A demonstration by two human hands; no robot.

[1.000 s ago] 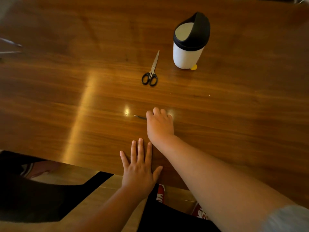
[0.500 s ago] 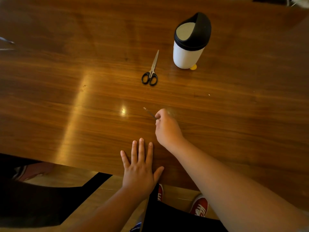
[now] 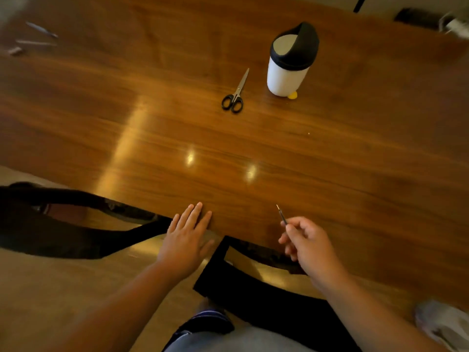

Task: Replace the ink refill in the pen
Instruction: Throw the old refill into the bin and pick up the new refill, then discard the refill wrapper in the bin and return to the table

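Head | right hand (image 3: 308, 246) pinches ink refill (image 3: 281, 215) | tip points away, leftward

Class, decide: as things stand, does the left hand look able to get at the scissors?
Probably yes. The left hand lies flat and empty at the table edge; only bare wood separates it from the scissors, though it's a stretch.

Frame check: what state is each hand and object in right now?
ink refill: held off the table, tip pointing away
right hand: pinches the ink refill
left hand: flat, fingers straight, on the table edge
scissors: closed, lying flat
lidded bin: upright, flap looks closed
pen parts: lying far left, blurred
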